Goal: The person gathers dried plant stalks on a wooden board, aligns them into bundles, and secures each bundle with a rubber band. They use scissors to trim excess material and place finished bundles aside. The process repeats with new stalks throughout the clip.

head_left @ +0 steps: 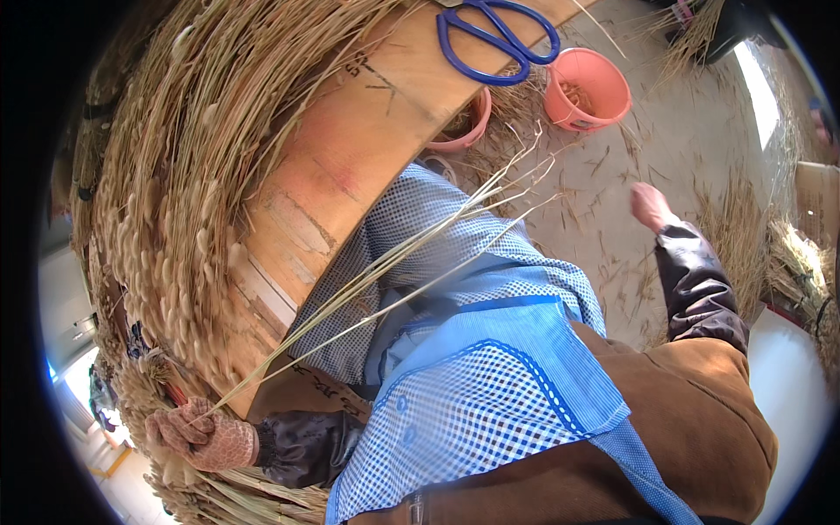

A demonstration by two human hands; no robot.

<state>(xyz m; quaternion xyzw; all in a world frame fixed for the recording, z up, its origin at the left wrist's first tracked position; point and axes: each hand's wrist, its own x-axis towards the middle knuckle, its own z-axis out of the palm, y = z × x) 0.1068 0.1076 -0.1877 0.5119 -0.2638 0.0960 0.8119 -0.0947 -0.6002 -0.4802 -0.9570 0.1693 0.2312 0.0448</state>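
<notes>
At the lower left, my left hand (203, 435) wears a patterned glove, its fingers closed around a few long dried grass stems (306, 334). The stems slant up to the right across my blue checked apron (490, 385), their thin ends fanned apart. Close by that hand, a thick layer of dried grass with fluffy seed heads (175, 271) covers the wooden tabletop (350, 131). Out to the right, my right hand (652, 207) is bare and stretched over the floor, away from the stems. Its fingers are blurred, and I make out nothing in it.
Blue-handled scissors (512, 41) lie at the table's far edge. Beyond stands a pink bucket (560, 105) with plant scraps inside; another pink container (472, 131) is partly under the table. Loose straw litters the grey floor (604, 192). Bundled dried grass (798, 262) stands at the right.
</notes>
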